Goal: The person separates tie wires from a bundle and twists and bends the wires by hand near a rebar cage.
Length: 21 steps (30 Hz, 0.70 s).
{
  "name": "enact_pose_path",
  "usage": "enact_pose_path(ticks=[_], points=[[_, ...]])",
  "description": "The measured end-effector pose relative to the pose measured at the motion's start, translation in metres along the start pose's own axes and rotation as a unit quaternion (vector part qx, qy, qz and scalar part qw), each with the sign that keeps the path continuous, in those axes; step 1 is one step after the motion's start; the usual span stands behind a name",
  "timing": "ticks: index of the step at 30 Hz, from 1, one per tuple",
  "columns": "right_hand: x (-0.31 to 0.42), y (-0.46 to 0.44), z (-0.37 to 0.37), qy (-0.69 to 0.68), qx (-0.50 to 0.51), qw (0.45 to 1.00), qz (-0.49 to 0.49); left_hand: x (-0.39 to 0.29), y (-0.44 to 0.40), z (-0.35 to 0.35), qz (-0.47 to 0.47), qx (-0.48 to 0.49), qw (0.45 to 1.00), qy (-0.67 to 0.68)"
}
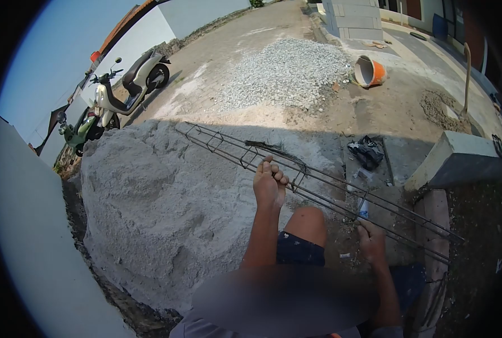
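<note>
A big, lumpy pile of soft grey sand [149,208] sits on the left, in the shade. Past it is a pile of small, pale grey stones [287,70]. A cream scooter with a black seat [130,84] stands on the road.

The long, thin frame of dark metal bars [330,183] slants across the front of the person. Its far end is over the sand, and its other end points to the lower right.

The left arm reaches up and forward. Its hand, the left hand [269,183], is curled shut around the near side of the frame, close to the middle. The right arm leans forward too. The right hand [372,242] is wrapped around the near bar, further down, so the frame runs through both hands.

An orange bucket [370,72] lies tipped over near the stones. A crumpled black plastic bag [366,151] is on the ground past the frame. A bunch of thin dark wires [271,149] lies along the frame's far side.
</note>
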State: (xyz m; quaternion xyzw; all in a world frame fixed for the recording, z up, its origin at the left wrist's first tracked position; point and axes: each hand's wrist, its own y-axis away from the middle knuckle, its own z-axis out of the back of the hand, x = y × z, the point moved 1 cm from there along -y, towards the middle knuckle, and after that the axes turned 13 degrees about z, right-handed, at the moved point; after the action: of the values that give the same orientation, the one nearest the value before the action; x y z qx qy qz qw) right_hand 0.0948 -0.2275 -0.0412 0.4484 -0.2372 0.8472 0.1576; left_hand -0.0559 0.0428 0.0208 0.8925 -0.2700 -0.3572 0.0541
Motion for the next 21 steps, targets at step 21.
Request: enact_pose_path(ticks=[21], points=[[0.008, -0.002, 0.011, -0.039, 0.208, 0.977, 0.033, -0.026, -0.044, 0.054, -0.003, -0.047, 0.998, 0.05]])
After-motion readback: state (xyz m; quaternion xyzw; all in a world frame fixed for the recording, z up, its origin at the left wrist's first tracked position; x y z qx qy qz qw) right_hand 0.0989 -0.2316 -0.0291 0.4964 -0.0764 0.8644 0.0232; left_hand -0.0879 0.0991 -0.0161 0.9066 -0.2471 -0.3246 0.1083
